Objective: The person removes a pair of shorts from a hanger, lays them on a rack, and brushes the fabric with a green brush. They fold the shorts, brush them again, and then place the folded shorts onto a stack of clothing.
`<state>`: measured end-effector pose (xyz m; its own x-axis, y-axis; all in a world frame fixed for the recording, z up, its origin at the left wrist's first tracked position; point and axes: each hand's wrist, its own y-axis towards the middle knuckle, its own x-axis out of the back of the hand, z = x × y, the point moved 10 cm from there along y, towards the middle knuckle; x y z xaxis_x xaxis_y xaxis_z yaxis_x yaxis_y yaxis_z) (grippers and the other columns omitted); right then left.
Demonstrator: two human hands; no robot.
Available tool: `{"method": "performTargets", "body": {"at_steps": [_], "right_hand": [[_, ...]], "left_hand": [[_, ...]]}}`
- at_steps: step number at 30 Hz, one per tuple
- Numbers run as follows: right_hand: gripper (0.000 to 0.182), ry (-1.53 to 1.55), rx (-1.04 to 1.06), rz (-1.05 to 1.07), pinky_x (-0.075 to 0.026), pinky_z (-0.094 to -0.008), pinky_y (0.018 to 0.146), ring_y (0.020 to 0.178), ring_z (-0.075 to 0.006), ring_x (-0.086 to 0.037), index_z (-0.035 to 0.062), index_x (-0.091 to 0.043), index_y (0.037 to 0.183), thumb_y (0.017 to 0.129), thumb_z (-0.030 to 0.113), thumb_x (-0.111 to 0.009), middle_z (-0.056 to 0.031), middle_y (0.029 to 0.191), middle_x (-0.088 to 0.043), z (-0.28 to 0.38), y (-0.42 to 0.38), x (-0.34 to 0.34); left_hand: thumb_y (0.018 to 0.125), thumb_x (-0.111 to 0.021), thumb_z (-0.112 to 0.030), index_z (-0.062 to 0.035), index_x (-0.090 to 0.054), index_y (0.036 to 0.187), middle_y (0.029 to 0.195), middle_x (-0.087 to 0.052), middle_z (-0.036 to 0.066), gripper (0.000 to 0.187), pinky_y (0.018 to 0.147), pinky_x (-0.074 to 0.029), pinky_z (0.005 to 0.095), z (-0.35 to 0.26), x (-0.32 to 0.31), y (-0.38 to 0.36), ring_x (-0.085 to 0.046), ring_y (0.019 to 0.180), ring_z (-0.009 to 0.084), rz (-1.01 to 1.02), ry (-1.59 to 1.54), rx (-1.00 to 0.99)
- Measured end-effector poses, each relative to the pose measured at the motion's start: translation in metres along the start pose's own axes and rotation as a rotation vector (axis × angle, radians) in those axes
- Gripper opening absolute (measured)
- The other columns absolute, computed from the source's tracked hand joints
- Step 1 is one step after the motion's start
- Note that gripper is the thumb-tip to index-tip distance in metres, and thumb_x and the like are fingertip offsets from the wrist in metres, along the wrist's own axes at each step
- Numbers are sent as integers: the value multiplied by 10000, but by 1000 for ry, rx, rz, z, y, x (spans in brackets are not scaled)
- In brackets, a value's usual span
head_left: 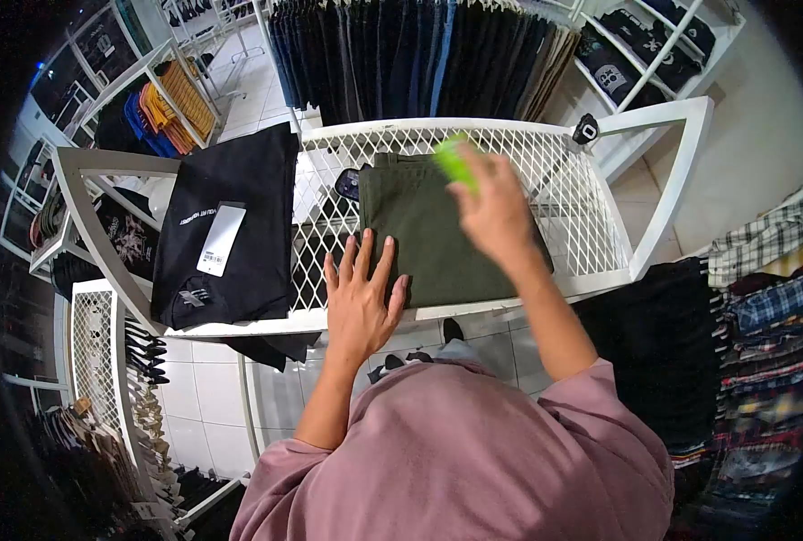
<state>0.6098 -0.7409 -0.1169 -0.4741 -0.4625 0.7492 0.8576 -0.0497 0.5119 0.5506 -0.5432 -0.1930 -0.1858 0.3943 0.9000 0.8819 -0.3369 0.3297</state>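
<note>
Folded olive-green trousers (433,243) lie on a white mesh shelf (591,207) in front of me. My left hand (361,293) is open, its fingers spread flat over the left edge of the fabric. Above the right part of the trousers, my right hand (496,207) is closed around a bright green handheld thing (457,162), smeared by motion, whose kind I cannot tell. To the left, a folded black shirt (239,180) with small white lettering carries a white price tag (222,239).
Behind the shelf hangs a long row of dark trousers (401,63). Folded black shirts (640,59) fill a rack at the back right. Plaid shirts (771,361) hang at the right, and yellow and orange clothes (176,104) at the left. A small dark tag (586,129) sits on the shelf's frame.
</note>
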Motion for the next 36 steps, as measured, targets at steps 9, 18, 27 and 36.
{"method": "performTargets", "body": {"at_steps": [9, 18, 27, 36], "right_hand": [[541, -372, -119, 14, -507, -508, 932, 1075, -432, -610, 107, -558, 1439, 914, 128, -684, -261, 1227, -577, -103, 39, -43], [531, -209, -63, 67, -496, -475, 955, 1083, -390, -611, 137, -586, 1407, 899, 182, -737, -220, 1199, -599, -80, -5, -21], [618, 17, 91, 210, -434, -484, 980, 1179, -355, -562, 148, -531, 1465, 892, 211, -753, -167, 1311, -556, 7, -91, 4], [604, -125, -171, -119, -388, -462, 971, 1185, -334, -561, 150, -530, 1461, 897, 205, -739, -153, 1269, -566, -40, -108, 82]], "left_hand": [[1024, -509, -424, -155, -469, 1539, 1586, -416, 175, 582, 1216, -179, 598, -1, -1, -8, -346, 1475, 403, 6, -13, 5], [1028, -504, -401, -141, -458, 1543, 1583, -417, 184, 579, 1225, -168, 578, -3, -1, -6, -355, 1472, 385, 25, 23, -6], [1005, -554, -381, -93, -481, 1517, 1565, -429, 209, 592, 1214, -177, 606, -3, -1, -4, -368, 1459, 408, 6, -17, -18], [1011, -535, -338, -104, -491, 1515, 1558, -441, 202, 558, 1225, -174, 579, -3, 0, 0, -367, 1463, 391, 10, 7, -22]]}}
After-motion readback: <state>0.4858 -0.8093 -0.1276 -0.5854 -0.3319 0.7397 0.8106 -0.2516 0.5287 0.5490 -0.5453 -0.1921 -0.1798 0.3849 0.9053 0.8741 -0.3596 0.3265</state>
